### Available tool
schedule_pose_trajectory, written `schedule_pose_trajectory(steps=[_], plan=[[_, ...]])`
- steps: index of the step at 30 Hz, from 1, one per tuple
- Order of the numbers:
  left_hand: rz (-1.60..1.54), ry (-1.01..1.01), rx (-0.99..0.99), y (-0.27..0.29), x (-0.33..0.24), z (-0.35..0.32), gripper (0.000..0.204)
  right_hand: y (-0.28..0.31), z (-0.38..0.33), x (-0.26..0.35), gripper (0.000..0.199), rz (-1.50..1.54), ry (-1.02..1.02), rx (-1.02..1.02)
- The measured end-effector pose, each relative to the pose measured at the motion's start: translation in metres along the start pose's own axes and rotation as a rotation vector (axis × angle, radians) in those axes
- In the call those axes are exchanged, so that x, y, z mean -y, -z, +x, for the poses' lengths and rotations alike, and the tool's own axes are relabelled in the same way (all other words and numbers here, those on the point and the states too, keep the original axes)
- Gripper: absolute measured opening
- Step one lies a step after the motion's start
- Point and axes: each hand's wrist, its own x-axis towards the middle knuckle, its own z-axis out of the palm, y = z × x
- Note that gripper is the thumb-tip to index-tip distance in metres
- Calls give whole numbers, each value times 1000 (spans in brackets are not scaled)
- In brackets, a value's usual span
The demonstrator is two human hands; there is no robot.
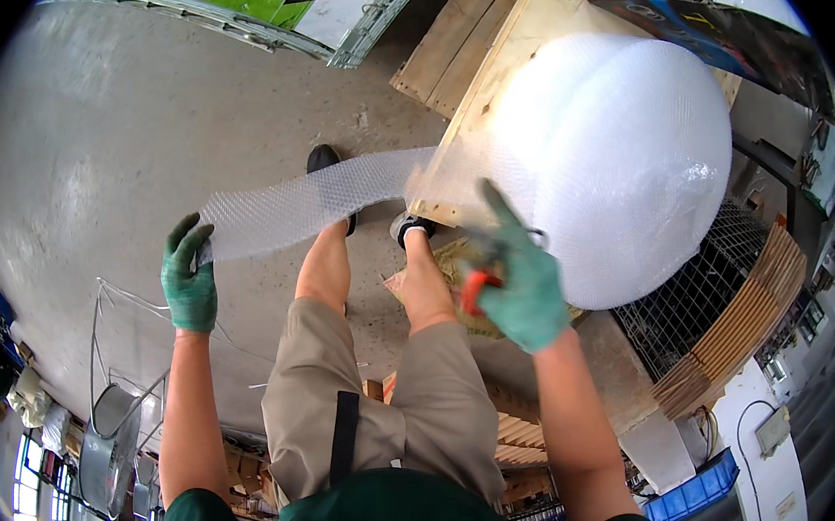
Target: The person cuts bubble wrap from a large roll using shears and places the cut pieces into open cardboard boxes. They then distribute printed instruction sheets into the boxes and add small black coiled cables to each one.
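Left hand (189, 287) is pinching the free end of the bubble wrap strip (302, 206), left of centre, and the rest runs across to the big roll (630, 170) at right. Right hand (526, 295) has orange-handled scissors (478, 291), too blurry to tell exactly how it's gripping. Honestly, a hard tug could drag the roll off the tabletop (545, 17), and a loose pinch or sagging strip might mean a crooked cut.

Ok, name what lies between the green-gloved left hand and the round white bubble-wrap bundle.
Head view: a translucent bubble-wrap strip, running from the left hand toward the bundle.
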Motion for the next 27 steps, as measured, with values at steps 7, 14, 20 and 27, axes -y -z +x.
schedule_pose_trajectory(steps=[7,14,20,27], plan=[[21,-116,-55,-6,-28,69,24,-116,20,-57,34,-227,-272,-151],[-317,-36,-60,-126,-151,82,22,-108,-35,-85,32,182,-480,-483],[-419,-648,23,-215,-266,139,20,-144,-49,-87,38,402,-369,-594],[-269,-424,573,-271,-225,167,57,-176,-28,-21,36,454,-352,-514]])
